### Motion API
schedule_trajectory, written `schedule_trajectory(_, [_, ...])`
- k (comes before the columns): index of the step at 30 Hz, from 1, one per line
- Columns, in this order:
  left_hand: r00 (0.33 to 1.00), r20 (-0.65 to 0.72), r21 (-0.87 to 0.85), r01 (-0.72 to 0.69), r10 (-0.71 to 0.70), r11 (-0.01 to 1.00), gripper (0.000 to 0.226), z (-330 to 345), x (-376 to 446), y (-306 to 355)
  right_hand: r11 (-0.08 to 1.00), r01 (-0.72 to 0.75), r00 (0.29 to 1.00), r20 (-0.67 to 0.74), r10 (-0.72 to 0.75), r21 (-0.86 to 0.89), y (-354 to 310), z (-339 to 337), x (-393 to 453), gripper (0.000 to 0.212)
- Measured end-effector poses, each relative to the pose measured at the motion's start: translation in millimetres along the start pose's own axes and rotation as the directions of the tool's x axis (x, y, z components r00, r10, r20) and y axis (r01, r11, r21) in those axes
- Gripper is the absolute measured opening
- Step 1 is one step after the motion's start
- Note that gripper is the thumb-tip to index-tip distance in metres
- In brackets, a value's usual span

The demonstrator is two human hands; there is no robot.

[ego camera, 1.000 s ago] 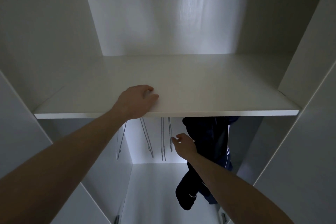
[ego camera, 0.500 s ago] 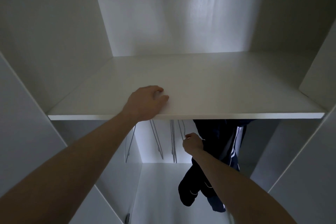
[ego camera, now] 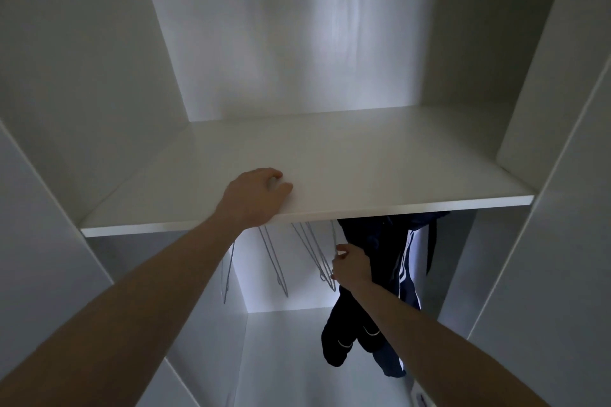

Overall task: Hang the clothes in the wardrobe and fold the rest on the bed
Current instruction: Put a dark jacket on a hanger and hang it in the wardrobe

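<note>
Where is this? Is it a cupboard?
Most likely inside a wardrobe: a white shelf on top, wire hangers dangling below it, and a dark jacket hanging beside them.

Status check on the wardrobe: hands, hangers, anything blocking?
Left hand resting on shelf edge, fingers curled, holding nothing. Right hand pinching a wire hanger under the shelf. Dark garment hangs right beside it, crowding that grip.
</note>
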State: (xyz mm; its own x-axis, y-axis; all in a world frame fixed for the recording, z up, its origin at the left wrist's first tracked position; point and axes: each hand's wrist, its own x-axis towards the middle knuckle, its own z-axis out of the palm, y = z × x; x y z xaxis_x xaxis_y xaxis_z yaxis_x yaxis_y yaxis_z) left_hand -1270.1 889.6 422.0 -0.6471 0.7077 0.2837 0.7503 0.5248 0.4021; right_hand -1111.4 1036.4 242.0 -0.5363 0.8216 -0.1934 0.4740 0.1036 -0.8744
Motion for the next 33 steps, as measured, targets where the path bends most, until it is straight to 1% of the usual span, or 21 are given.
schedule_trajectory(3, [1.0,0.004,0.005,0.0,0.0,1.0,0.052,-2.2,-1.4,2.2,0.994,0.003,1.0,-0.024,-0.001,0.109,7.3,-4.5,-14.0,0.037])
schedule_trajectory(5, [1.0,0.016,-0.003,0.012,-0.012,1.0,0.055,-4.5,-2.2,4.1,0.996,-0.008,0.998,-0.057,0.013,0.092,14.8,-11.5,-23.6,0.035])
schedule_trajectory(7, [0.999,0.026,-0.011,0.02,-0.02,1.0,0.06,-6.6,-4.2,5.7,0.995,-0.017,0.998,-0.052,0.022,0.103,21.9,-19.6,-36.8,0.033])
schedule_trajectory(10, [1.0,0.012,-0.004,-0.001,0.001,1.0,0.052,-7.9,-6.3,7.0,0.997,-0.038,0.999,-0.033,0.04,0.064,33.5,-36.2,-61.3,0.026])
schedule_trajectory(12, [0.998,-0.034,0.054,-0.057,0.059,0.997,0.047,-8.4,-8.8,8.6,0.996,-0.053,0.998,-0.025,0.055,0.069,43.6,-46.7,-78.2,0.026])
schedule_trajectory(14, [0.984,-0.099,0.116,-0.136,0.147,0.984,0.047,-9.5,-12.8,9.6,0.997,-0.057,0.998,-0.024,0.059,0.06,53.3,-56.2,-94.9,0.028])
schedule_trajectory(16, [0.964,-0.15,0.124,-0.202,0.22,0.971,0.046,-10.5,-16.9,7.3,0.996,-0.068,0.997,-0.036,0.07,0.052,62.6,-64.0,-112.6,0.03])
schedule_trajectory(19, [0.934,-0.19,0.085,-0.292,0.303,0.953,0.043,-10.6,-22.9,3.4,0.994,-0.066,0.995,-0.067,0.072,0.087,71.6,-73.8,-143.6,0.036])
schedule_trajectory(22, [0.875,-0.242,0.077,-0.414,0.42,0.907,0.038,-13.3,-31.1,1.8,0.997,-0.07,0.99,-0.116,0.074,0.043,71.7,-84.2,-185.1,0.034])
schedule_trajectory(24, [0.811,-0.283,0.066,-0.516,0.512,0.854,0.034,-13.4,-42.7,3.8,0.995,-0.087,0.987,-0.132,0.092,0.038,69.7,-91.4,-217.6,0.033])
schedule_trajectory(26, [0.743,-0.329,0.025,-0.61,0.582,0.792,0.03,-5.1,-64.3,13.4,0.995,-0.102,0.982,-0.158,0.103,0.009,70.5,-98.1,-252.8,0.032])
schedule_trajectory(27, [0.729,-0.344,-0.025,-0.638,0.592,0.77,0.031,2.8,-79.7,20.6,0.995,-0.103,0.98,-0.175,0.098,-0.018,72.1,-100.7,-269.7,0.032])
schedule_trajectory(29, [0.74,-0.331,-0.166,-0.656,0.586,0.736,0.036,23.0,-118.5,36.7,0.992,-0.112,0.971,-0.221,0.096,-0.06,76.3,-104.5,-303.8,0.033])
schedule_trajectory(33, [0.795,-0.182,-0.397,-0.598,0.578,0.697,0.042,68.1,-201.3,49.7,0.984,-0.177,0.934,-0.315,0.168,0.001,97.3,-104.9,-365.6,0.036])
